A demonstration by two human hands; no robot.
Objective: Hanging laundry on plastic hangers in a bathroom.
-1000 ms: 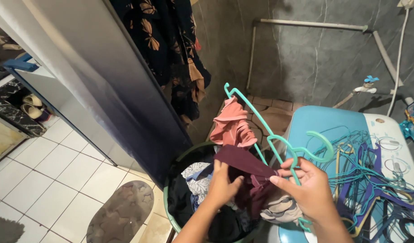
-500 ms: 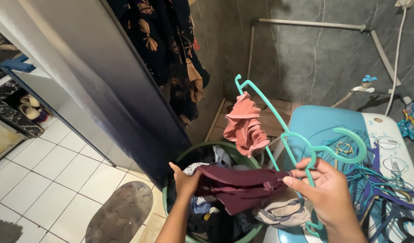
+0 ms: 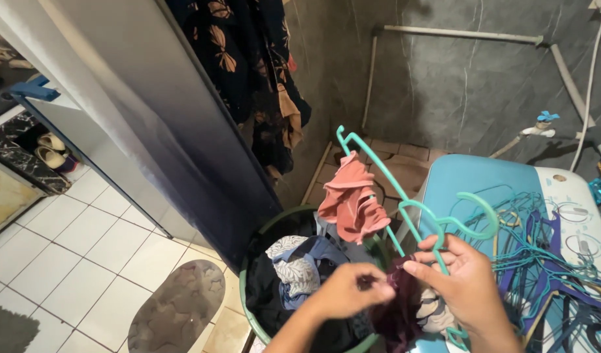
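Observation:
My right hand (image 3: 467, 287) grips a teal plastic hanger (image 3: 405, 202) near its hook, and a salmon-pink cloth (image 3: 350, 199) hangs from the hanger's upper arm. My left hand (image 3: 347, 295) pinches a dark maroon garment (image 3: 397, 307) right beside my right fingers, at the hanger's lower end. Both hands hover over a green laundry basket (image 3: 245, 287) filled with dark, blue and patterned clothes (image 3: 300, 265).
A pile of several blue, teal and purple hangers (image 3: 549, 255) lies on a washing machine lid (image 3: 470, 176) at right. A dark floral garment (image 3: 248, 65) hangs at top. A door panel (image 3: 150, 117) stands left; an oval mat (image 3: 176, 307) lies on white tiles.
My left hand has moved from the spread maroon garment's left end to right beside my right hand, bunching the garment at the hanger. The hanger stays tilted.

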